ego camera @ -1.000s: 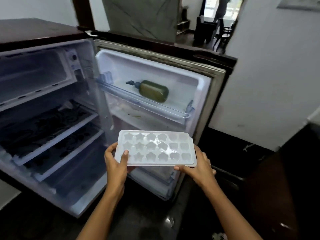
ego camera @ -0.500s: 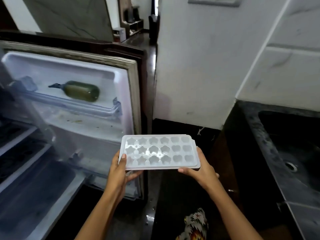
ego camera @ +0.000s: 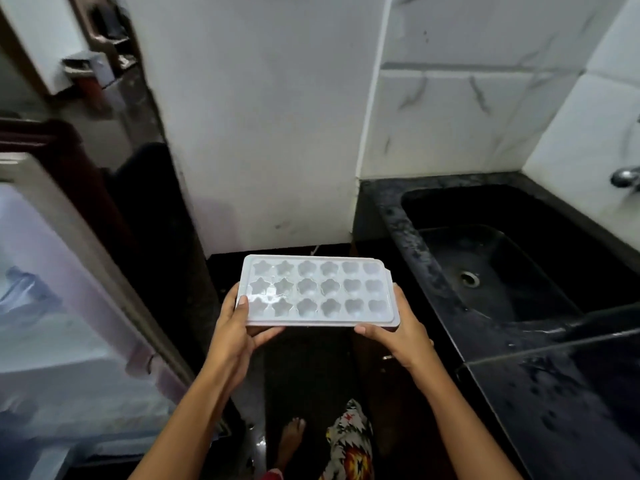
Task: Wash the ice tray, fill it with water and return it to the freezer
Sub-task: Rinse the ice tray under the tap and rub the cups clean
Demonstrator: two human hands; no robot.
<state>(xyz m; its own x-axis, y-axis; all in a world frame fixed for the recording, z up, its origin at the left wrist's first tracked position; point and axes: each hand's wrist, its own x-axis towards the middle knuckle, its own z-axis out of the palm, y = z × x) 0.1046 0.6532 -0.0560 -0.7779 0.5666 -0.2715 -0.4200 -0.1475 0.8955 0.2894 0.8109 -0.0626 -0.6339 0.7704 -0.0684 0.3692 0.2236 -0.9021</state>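
A white plastic ice tray (ego camera: 318,292) with star, flower and heart shaped cups is held level in front of me, its cups look empty. My left hand (ego camera: 235,332) grips its left end, thumb on the top rim. My right hand (ego camera: 398,332) holds its right front corner from below, thumb on the front edge. The open fridge door (ego camera: 69,289) is at the left, blurred. A black stone sink (ego camera: 491,271) with a round drain lies to the right of the tray.
A metal tap (ego camera: 625,178) sticks out of the tiled wall at the far right above the sink. A wet black counter (ego camera: 561,403) runs along the lower right. A white wall (ego camera: 263,133) stands ahead. My bare foot (ego camera: 291,441) is on the dark floor below.
The view has swung right, away from the fridge interior toward the sink. The tray stays level in both hands and the sink and tap have come into sight.
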